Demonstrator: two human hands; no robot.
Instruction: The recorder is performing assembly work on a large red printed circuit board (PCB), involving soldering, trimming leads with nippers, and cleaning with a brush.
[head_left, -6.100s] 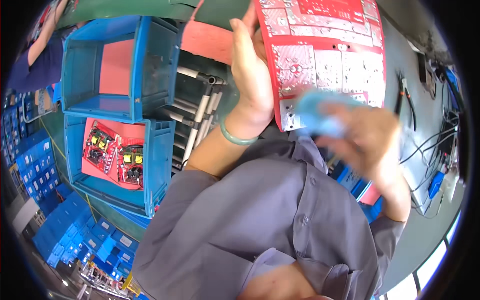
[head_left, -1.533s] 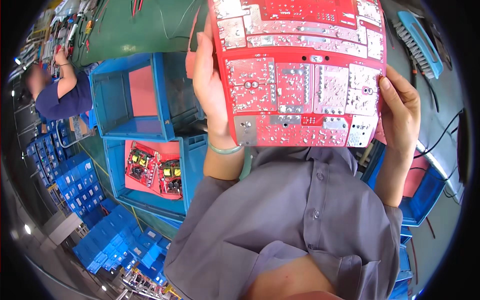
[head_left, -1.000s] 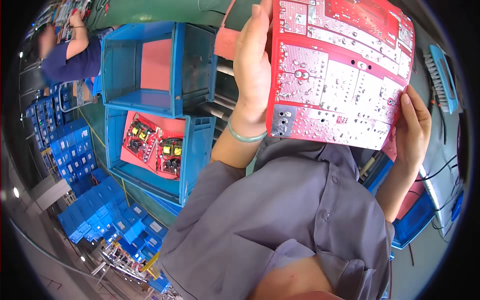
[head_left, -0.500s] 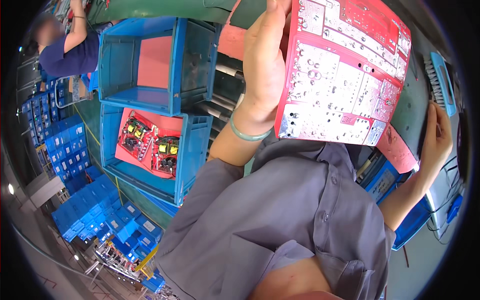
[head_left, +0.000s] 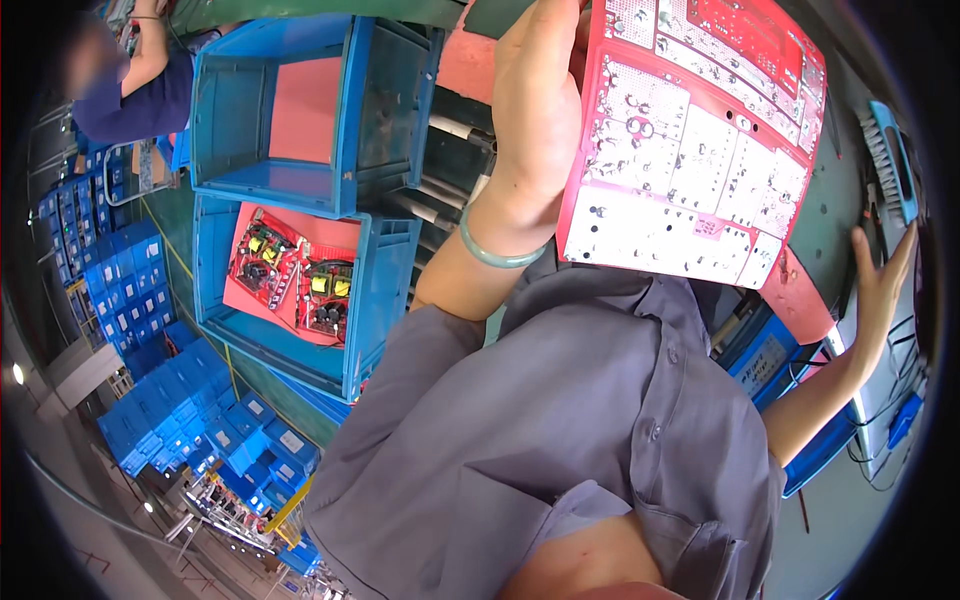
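My left hand (head_left: 538, 115), with a pale green bangle at its wrist, grips a red circuit board (head_left: 690, 150) by its left edge. The board is raised in front of my chest, and its soldered side, bright with silvery pads and joints, faces me. Part of my fingers is hidden behind it. Over at the right edge of the bench, my right hand (head_left: 880, 285) has its thumb and fingers apart, with nothing seen between them. Just beyond it lies a blue brush (head_left: 893, 160) with pale bristles, and a thin dark tool beside it is hard to make out.
Two blue crates (head_left: 345, 110) stand at the left, one beyond the other. The nearer crate (head_left: 375, 300) holds red circuit boards (head_left: 295, 275) with yellow parts on pink sheeting. Stacks of blue bins (head_left: 170, 410) fill the far left. A co-worker (head_left: 140, 95) is at the upper left. Black cables lie at right.
The board has tilted slightly in my left hand, and its glare has shifted. My right hand has drawn a little nearer and away from the brush, its thumb and fingers spreading.
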